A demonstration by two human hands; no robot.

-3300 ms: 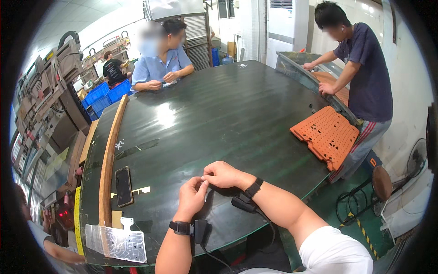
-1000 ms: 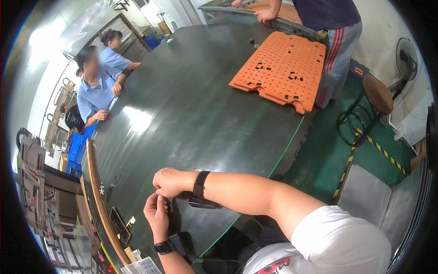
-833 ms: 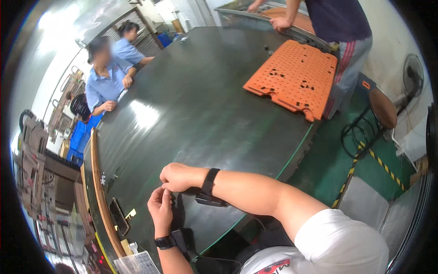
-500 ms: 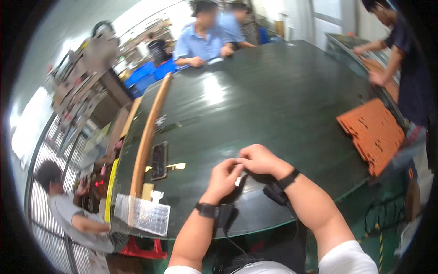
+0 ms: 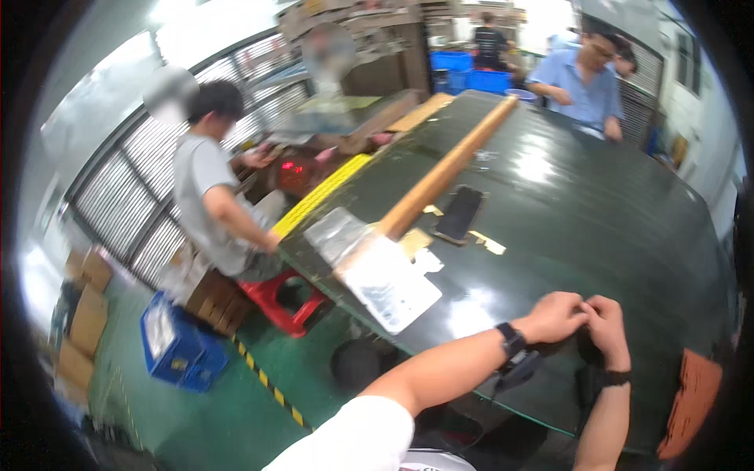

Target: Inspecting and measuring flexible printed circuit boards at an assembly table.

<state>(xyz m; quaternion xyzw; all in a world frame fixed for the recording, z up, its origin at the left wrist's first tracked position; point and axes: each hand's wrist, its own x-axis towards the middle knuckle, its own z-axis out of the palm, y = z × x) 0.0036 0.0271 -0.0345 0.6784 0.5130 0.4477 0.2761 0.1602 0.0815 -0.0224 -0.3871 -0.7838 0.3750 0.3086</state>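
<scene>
Above the dark green tabletop (image 5: 581, 228), near its front edge, my left hand (image 5: 552, 319) and my right hand (image 5: 609, 328) meet at the fingertips. Both have their fingers pinched; whatever is between them is hidden or too small to make out. Black bands with small dark devices circle both wrists. Left of my hands lies a dark phone (image 5: 459, 213), with a piece of yellow tape (image 5: 488, 242) beside it. Farther left, a clear plastic tray or bag (image 5: 389, 286) covers the near end of a long wooden pole (image 5: 452, 163).
An orange ridged panel (image 5: 689, 404) stands at the far right. A person in grey (image 5: 224, 188) sits at the left near a red stool (image 5: 287, 302); a blue box (image 5: 181, 345) is on the floor. People in blue shirts (image 5: 577, 82) stand across the table.
The view has swung left, so the table's contents and my hands appear farther right. My hands remain together at the fingertips. The seated person and the floor at left show more fully.
</scene>
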